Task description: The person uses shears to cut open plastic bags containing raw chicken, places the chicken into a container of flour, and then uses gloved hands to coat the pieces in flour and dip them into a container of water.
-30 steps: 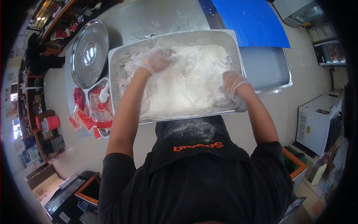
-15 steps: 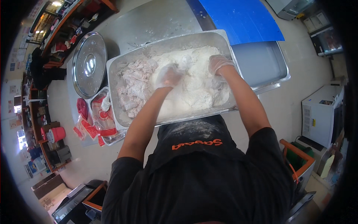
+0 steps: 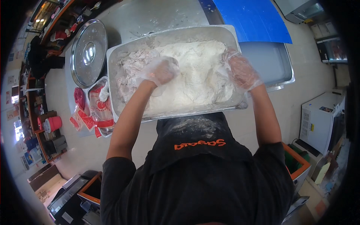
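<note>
Here we are over the big metal tub (image 3: 202, 34), mid-frame, with white powder (image 3: 195, 90) spread thick from its centre round to three o'clock, and lumpy pinkish-white pieces (image 3: 131, 69) heaped at nine to ten. The clear-gloved left hand (image 3: 164, 71) is just nine o'clock of centre, fingers loosely bent beside that heap; over at three, the gloved right hand (image 3: 240, 69) hangs by the tub's end wall, fingers angled down, partly curled. Is either gripping anything? Can't tell: film and blur mask the fingertips. As for progress, it looks like a job midway: the heaped pieces wear a dusting already, yet pink shows through in patches, and plenty of loose powder lies unmixed, so more turning seems left. What's hard to read? Whatever sits under the powder is buried, the bumps at four o'clock could be covered pieces, the pieces' kind is uncertain, and at eight o'clock outside the tub, a red-and-clear bag (image 3: 101, 110) hides most of the tray beneath it.
</note>
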`<move>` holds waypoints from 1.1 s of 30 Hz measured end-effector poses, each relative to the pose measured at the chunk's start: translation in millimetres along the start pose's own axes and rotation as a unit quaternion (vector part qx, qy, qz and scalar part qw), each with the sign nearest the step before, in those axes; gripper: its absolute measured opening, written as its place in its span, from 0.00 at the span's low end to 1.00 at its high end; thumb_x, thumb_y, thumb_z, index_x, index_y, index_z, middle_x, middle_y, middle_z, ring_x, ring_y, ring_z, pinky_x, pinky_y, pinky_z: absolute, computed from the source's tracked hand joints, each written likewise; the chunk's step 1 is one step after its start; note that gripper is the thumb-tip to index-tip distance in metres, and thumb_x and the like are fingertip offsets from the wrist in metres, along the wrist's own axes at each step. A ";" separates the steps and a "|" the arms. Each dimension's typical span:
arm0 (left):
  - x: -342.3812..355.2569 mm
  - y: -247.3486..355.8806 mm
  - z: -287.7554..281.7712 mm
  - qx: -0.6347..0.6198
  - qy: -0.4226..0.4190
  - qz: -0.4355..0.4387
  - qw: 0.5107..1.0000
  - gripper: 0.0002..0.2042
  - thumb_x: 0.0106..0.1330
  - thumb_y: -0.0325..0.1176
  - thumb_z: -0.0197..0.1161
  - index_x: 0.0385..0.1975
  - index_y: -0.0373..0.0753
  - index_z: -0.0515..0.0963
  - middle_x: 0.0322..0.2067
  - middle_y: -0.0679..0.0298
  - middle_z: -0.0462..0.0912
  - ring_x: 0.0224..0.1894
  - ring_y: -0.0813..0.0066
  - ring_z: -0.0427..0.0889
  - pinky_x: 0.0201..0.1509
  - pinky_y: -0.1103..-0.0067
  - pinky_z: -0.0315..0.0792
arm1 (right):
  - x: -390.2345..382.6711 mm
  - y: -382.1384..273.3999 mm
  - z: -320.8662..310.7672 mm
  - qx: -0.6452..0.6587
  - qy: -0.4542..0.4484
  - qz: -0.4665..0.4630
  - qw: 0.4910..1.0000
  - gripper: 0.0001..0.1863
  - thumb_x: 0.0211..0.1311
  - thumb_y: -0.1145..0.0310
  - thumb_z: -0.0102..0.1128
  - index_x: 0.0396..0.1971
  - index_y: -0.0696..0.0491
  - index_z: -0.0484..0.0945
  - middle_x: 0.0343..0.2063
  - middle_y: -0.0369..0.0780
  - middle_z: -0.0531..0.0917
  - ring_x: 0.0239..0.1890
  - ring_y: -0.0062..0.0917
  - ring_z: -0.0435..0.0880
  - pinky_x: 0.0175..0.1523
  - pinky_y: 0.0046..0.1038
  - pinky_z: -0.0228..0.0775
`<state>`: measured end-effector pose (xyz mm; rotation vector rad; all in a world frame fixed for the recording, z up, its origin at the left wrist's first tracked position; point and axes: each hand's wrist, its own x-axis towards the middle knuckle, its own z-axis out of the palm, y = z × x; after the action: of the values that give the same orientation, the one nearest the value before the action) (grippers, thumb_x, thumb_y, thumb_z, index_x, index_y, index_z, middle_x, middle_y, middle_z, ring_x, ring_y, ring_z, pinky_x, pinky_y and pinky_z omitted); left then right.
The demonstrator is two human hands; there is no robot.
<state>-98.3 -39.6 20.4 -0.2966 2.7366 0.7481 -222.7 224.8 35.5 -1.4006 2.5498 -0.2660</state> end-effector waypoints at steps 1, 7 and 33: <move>3.5 -4.0 14.8 0.016 -0.020 0.014 1.000 0.11 0.58 0.33 0.56 0.35 0.36 0.81 0.33 0.49 0.81 0.38 0.57 0.81 0.44 0.70 0.74 | -4.4 4.6 6.0 0.024 0.043 0.002 0.999 0.17 0.52 0.74 0.56 0.44 0.58 0.73 0.45 0.51 0.74 0.52 0.44 0.73 0.58 0.37 0.67; 30.0 -42.1 70.1 0.176 -0.012 0.107 0.979 0.12 0.60 0.35 0.54 0.32 0.32 0.78 0.34 0.48 0.82 0.35 0.55 0.82 0.42 0.69 0.75 | -20.3 2.7 0.4 0.027 0.072 0.031 0.997 0.21 0.51 0.76 0.54 0.48 0.56 0.72 0.48 0.50 0.74 0.54 0.42 0.73 0.61 0.35 0.65; 45.6 127.0 91.2 0.128 -0.143 0.143 0.971 0.14 0.55 0.33 0.58 0.40 0.38 0.82 0.37 0.53 0.84 0.43 0.56 0.83 0.44 0.66 0.77 | -13.4 -23.9 -54.7 -0.019 -0.020 0.069 0.997 0.21 0.53 0.74 0.51 0.50 0.57 0.72 0.49 0.50 0.76 0.57 0.41 0.71 0.61 0.37 0.65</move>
<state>-155.3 109.8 -10.8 0.2479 2.5825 0.4511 -211.6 226.3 95.6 -1.2208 2.6171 -0.1667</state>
